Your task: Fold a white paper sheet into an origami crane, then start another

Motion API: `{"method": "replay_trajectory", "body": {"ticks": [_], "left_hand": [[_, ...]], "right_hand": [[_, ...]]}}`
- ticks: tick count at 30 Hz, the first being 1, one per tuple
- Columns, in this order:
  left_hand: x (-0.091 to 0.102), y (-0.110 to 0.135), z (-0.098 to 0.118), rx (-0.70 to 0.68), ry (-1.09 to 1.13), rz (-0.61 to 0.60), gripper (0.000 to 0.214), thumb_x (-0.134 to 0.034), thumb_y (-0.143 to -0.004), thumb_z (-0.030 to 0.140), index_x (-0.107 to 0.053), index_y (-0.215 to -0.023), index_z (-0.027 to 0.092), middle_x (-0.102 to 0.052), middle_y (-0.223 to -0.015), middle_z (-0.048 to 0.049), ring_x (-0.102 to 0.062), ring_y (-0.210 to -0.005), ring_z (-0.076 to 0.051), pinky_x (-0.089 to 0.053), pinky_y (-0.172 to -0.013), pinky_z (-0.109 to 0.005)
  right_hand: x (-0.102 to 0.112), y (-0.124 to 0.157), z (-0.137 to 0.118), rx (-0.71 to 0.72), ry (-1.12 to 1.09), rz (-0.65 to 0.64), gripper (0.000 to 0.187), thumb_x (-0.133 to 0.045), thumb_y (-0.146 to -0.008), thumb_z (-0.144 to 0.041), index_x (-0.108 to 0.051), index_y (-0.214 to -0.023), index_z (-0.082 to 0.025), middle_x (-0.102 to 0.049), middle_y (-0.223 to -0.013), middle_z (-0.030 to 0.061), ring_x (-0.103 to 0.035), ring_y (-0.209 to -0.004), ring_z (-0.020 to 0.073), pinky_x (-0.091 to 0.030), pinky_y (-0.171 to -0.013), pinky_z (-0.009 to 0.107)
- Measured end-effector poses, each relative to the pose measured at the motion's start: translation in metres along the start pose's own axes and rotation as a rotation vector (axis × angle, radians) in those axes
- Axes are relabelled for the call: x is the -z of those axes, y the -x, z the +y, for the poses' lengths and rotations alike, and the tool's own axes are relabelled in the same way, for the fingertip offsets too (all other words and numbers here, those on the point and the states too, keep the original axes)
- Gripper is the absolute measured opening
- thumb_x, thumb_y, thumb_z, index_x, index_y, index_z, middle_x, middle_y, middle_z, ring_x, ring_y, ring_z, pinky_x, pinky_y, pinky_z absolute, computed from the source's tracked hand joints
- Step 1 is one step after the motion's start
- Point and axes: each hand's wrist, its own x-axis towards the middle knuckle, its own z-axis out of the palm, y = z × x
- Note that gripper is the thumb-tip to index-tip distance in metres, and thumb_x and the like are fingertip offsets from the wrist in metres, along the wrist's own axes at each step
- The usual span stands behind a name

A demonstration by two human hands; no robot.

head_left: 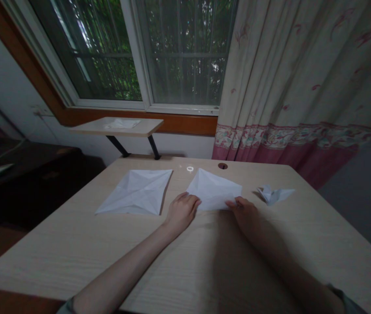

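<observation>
Your left hand (182, 213) and right hand (244, 213), fingers half-curled, hold the near edges of the folded paper sheet (213, 189), steadying it on the bench (74, 257); a creased sheet (136, 192) lies left, a paper bird (274, 195) right.

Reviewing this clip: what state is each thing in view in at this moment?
left hand: fingers at the sheet's near-left edge
right hand: fingertips on the sheet's near-right edge
folded white paper sheet: flat on the desk, between both hands
creased white paper sheet: opened flat, creases showing
folded paper figure: lying on the desk, untouched
curtain: hanging beside the window
</observation>
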Motion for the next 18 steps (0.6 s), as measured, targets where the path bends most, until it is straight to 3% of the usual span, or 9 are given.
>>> {"method": "replay_trajectory", "body": {"ticks": [5, 10, 14, 18], "left_hand": [[0.002, -0.001, 0.001, -0.015, 0.017, -0.019, 0.025, -0.045, -0.106, 0.029, -0.066, -0.097, 0.021, -0.077, -0.094, -0.0035, -0.071, -0.091, -0.020, -0.049, -0.108, -0.041], [0.003, -0.001, 0.001, -0.057, 0.080, 0.004, 0.022, -0.048, -0.106, 0.030, -0.065, -0.096, 0.020, -0.076, -0.095, -0.0024, -0.071, -0.094, -0.019, -0.049, -0.107, -0.039], [0.003, 0.001, 0.002, -0.058, 0.101, 0.029, 0.020, -0.051, -0.104, 0.032, -0.066, -0.099, 0.020, -0.076, -0.097, -0.0037, -0.071, -0.097, -0.021, -0.056, -0.095, -0.036], [0.001, 0.003, 0.003, -0.107, 0.116, 0.034, 0.020, -0.052, -0.103, 0.034, -0.066, -0.102, 0.019, -0.077, -0.100, -0.0051, -0.074, -0.092, -0.021, -0.059, -0.084, -0.033]], "right_hand": [[-0.005, -0.002, 0.000, -0.076, -0.145, 0.075, 0.023, -0.053, -0.094, -0.046, -0.058, -0.082, -0.026, -0.070, -0.076, 0.0044, -0.067, -0.066, 0.0244, -0.050, -0.060, 0.034], [-0.014, -0.002, 0.004, -0.080, -0.197, 0.165, 0.029, -0.058, -0.090, -0.046, -0.059, -0.106, -0.023, -0.070, -0.098, 0.0112, -0.067, -0.091, 0.0292, -0.053, -0.084, 0.045], [-0.016, -0.002, 0.004, 0.052, -0.172, 0.264, 0.039, -0.058, -0.091, -0.050, -0.056, -0.117, -0.020, -0.066, -0.109, 0.0138, -0.063, -0.102, 0.0316, -0.050, -0.092, 0.051], [-0.019, -0.001, 0.002, 0.287, -0.089, 0.413, 0.038, -0.056, -0.096, -0.048, -0.050, -0.121, -0.021, -0.061, -0.116, 0.0127, -0.060, -0.107, 0.0309, -0.048, -0.095, 0.054]]}}
